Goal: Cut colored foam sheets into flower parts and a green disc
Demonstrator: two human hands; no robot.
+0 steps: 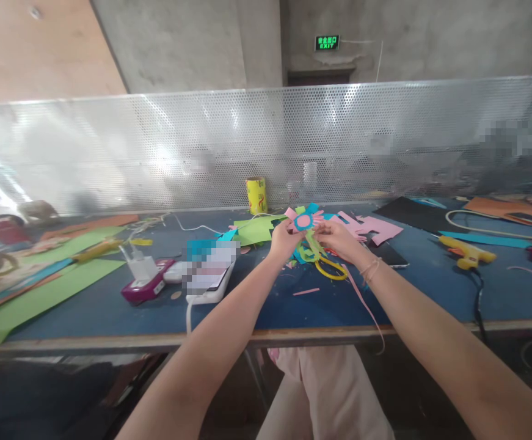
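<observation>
A paper flower (303, 222) with pink petals, a blue ring and a pink middle is held up above the table in front of me. My left hand (284, 238) pinches its left side. My right hand (339, 239) has its fingers closed at the flower's right edge, on the pink petals. Under the hands lie green and blue paper scraps (310, 250) and a yellow loop-shaped handle (332, 269), perhaps of scissors, partly covered. Cut pink paper (375, 229) lies beyond my right hand, and green paper (256, 230) beyond my left.
To the left are a purple power strip (149, 287) with plugs, a phone on a white box (208, 287), and green sheets (59, 299). A yellow glue gun (470, 252) with a black cord lies right. A yellow roll (256, 195) stands before the perforated metal screen (201, 140).
</observation>
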